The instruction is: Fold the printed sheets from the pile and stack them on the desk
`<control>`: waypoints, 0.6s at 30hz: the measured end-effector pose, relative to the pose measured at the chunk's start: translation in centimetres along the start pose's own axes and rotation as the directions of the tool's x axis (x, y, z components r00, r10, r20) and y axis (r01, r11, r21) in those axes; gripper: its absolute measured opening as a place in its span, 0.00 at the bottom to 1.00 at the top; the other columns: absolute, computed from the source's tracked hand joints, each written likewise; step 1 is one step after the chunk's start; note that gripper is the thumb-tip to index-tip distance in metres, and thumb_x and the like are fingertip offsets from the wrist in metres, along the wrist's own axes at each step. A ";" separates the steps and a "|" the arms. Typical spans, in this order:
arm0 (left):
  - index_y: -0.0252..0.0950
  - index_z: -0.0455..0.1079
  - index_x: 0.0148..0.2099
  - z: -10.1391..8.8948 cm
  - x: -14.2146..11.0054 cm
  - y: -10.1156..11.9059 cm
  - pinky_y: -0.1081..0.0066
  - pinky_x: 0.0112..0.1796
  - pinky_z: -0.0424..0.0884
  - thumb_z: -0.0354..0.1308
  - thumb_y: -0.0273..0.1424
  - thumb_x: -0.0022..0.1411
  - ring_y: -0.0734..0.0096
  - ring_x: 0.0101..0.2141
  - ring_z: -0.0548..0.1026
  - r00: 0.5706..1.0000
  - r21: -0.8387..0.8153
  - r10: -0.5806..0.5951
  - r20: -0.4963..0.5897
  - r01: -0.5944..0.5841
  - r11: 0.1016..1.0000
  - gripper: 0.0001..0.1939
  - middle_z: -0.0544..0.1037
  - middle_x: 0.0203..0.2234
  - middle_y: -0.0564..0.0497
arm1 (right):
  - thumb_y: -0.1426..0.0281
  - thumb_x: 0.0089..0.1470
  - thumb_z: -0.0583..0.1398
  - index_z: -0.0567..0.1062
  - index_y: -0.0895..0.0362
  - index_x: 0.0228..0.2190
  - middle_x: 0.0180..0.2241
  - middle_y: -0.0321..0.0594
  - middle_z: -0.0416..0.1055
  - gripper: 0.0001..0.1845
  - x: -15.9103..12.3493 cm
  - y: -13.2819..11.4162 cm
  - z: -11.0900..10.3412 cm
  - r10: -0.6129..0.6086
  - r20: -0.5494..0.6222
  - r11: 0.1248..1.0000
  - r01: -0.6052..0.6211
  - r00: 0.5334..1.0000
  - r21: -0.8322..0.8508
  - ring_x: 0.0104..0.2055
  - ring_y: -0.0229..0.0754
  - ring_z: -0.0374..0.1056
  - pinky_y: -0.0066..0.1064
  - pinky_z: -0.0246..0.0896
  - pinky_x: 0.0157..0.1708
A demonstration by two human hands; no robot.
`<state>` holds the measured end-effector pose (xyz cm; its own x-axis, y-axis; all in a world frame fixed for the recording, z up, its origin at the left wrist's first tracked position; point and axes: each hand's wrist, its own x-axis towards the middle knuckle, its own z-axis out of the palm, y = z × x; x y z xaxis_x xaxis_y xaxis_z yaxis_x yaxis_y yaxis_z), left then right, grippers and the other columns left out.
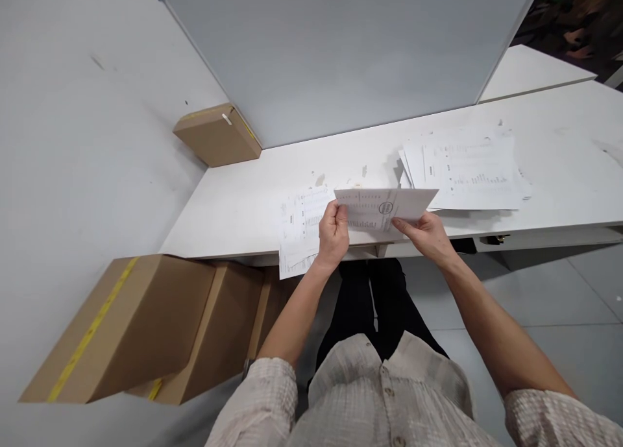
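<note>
Between my two hands is a printed paper sheet [365, 207] with a dark round stamp, held up over the front edge of the white desk [233, 207]. My left hand [333, 236] pinches its left edge, thumb on the near face. At the right side my right hand [424, 234] grips the lower corner, the thumb lying across the print. Whether it is one sheet or several together, I cannot tell. Left of my left hand lies a loose stack of printed papers [304, 223], partly over the desk edge. A larger paper pile [474, 171] spreads out on the right.
A cardboard box [219, 135] stands at the desk's back left corner. Larger taped boxes [150, 324] are at the left, below desk height. A grey panel [341, 58] rises behind the desk. Keys or a lock [494, 239] show under the desk's right front edge.
</note>
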<state>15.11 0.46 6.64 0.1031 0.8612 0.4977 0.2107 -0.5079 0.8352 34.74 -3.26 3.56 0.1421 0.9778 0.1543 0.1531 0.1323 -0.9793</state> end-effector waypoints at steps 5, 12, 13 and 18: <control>0.37 0.61 0.30 -0.1 0.4 1.1 0.74 0.26 0.60 0.46 0.40 0.66 0.77 0.23 0.60 0.996 -0.013 0.059 -0.069 -0.060 0.998 0.15 0.60 0.21 0.55 | 0.62 0.48 0.63 0.79 0.55 0.36 0.37 0.39 0.77 0.13 0.3 -1.4 -0.2 -0.050 -0.068 0.998 0.047 0.996 -0.035 0.43 0.51 0.71 0.43 0.66 0.42; 0.38 0.61 0.31 0.1 1.1 0.7 0.74 0.28 0.63 0.46 0.39 0.66 0.76 0.25 0.61 0.995 -0.072 0.061 -0.084 -0.067 0.995 0.13 0.60 0.23 0.55 | 0.62 0.48 0.63 0.77 0.53 0.40 0.41 0.39 0.76 0.16 1.0 -2.2 -0.1 -0.077 -0.040 0.996 0.078 0.996 0.037 0.45 0.50 0.70 0.43 0.66 0.44; 0.38 0.62 0.33 0.2 1.0 0.2 0.73 0.30 0.64 0.46 0.40 0.66 0.76 0.27 0.63 0.997 -0.081 0.048 -0.067 -0.054 0.995 0.13 0.63 0.24 0.54 | 0.62 0.48 0.63 0.77 0.54 0.40 0.41 0.39 0.76 0.16 1.1 -1.7 -0.1 -0.060 -0.029 0.997 0.061 0.998 0.037 0.45 0.50 0.70 0.43 0.66 0.44; 0.38 0.66 0.37 0.4 0.4 -1.3 0.70 0.38 0.67 0.48 0.40 0.65 0.72 0.35 0.69 1.000 -0.093 0.007 -0.023 -0.009 0.996 0.12 0.70 0.30 0.51 | 0.61 0.48 0.63 0.77 0.55 0.38 0.39 0.40 0.76 0.16 1.1 0.3 0.0 -0.014 -0.024 1.000 0.014 1.000 0.001 0.42 0.50 0.71 0.41 0.67 0.39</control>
<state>15.24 1.44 5.63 0.0818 0.8572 0.5085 0.1183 -0.5150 0.8490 34.92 -2.14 3.47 0.1635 0.9717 0.1707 0.1540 0.1458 -0.9773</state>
